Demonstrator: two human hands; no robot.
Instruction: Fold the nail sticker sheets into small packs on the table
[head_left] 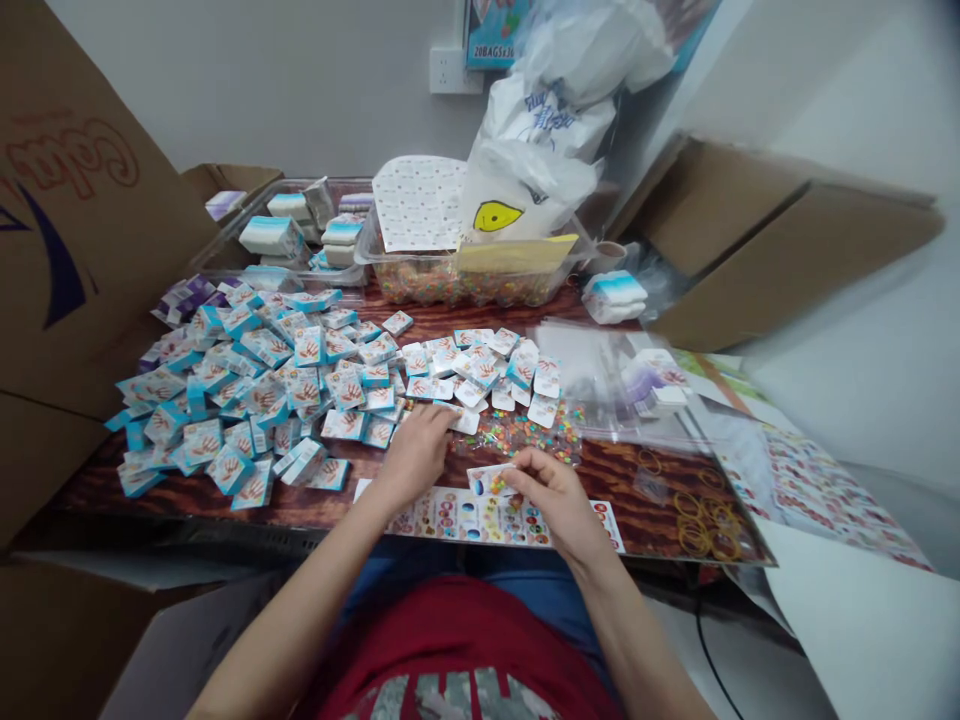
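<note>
On your wood-patterned brown table [611, 465], the heap of small white-and-blue cardboard boxes [262, 390] comes near the front edge; a bump from your left forearm could tip some off. The long white paper strip printed with coloured pictures [442, 512] lies along that edge, so a dragging right wrist might pull it down. Your right hand [559, 495] pinches a small white printed paper slip [481, 479] with yellow-orange bits on it, over the strip; a slack pinch could spill them. Your left hand [415, 450] has bent fingers beside the clear plastic packets of multicoloured bits [517, 432]; I cannot tell whether it grips anything.

Counts: two clear plastic tubs [420, 272], one strip, one slip; boxes, packets and yellow rubber bands [697, 520] overlap too much to count.
</note>
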